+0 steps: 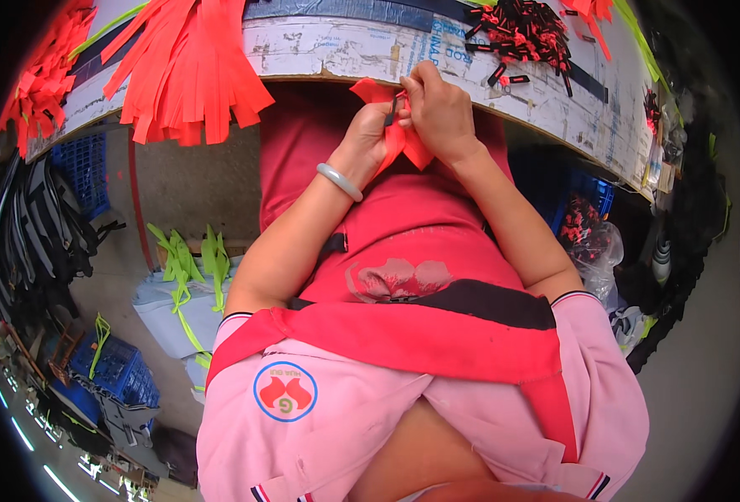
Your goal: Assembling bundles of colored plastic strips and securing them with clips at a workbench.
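Close to the table's near edge, my two hands meet over a bright red fabric strip (409, 149). My left hand (365, 138), with a pale bangle at the wrist, is closed and pinches the strip together with a small black piece (393, 110). My right hand (439, 115) has its fingers curled and pressed together against the same strip, right beside the black piece. The strip's ends stick out above and below the hands, over a red apron (387, 205). My fingers hide just how the black piece sits on the strip.
On the worn white tabletop (328, 52) lie a large bundle of red strips (190, 75) and a heap of small black-and-red pieces (525, 38). More red strips (39, 92) hang at far left. Black straps (39, 217) and a blue crate (115, 372) are lower left.
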{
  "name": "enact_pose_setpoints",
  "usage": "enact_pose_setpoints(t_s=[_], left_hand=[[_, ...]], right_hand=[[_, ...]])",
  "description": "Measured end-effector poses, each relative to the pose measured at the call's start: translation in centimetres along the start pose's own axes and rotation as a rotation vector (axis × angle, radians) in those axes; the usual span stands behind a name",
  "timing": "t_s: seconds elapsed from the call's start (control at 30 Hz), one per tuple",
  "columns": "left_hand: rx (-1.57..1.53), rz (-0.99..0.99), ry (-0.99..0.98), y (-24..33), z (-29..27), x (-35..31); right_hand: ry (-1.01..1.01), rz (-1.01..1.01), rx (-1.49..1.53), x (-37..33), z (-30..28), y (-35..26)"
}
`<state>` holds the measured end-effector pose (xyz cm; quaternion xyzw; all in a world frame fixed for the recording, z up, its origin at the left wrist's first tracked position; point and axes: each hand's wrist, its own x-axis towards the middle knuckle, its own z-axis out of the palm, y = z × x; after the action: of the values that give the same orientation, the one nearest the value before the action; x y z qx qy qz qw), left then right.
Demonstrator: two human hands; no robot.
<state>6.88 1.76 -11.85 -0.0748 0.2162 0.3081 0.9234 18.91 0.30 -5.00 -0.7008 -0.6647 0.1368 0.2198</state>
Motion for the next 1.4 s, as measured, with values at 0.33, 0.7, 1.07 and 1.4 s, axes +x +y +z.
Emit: enact_pose_setpoints(t_s=[0.33, 0.7, 1.07, 1.4], left_hand=[[0.712, 0.638, 0.139, 0.6, 5.2, -7.1], [0.957, 0.621, -0.026, 1.4, 7.6, -10.1], [0.602, 0.583, 0.094, 4.3, 5.9, -10.4], [0.905, 0.305, 0.130, 2.5, 2.4, -11.8]], right_hand=[[-0.313, 0.251, 0.943, -2.0, -4.2, -2.8], [-0.450, -0.107, 0.786, -7.3, 1.4, -2.0], [-0.572, -0.160, 0.710, -5.7, 0.1, -2.9], [-0.377, 0.060, 0.932, -2.8, -2.9, -3.9]])
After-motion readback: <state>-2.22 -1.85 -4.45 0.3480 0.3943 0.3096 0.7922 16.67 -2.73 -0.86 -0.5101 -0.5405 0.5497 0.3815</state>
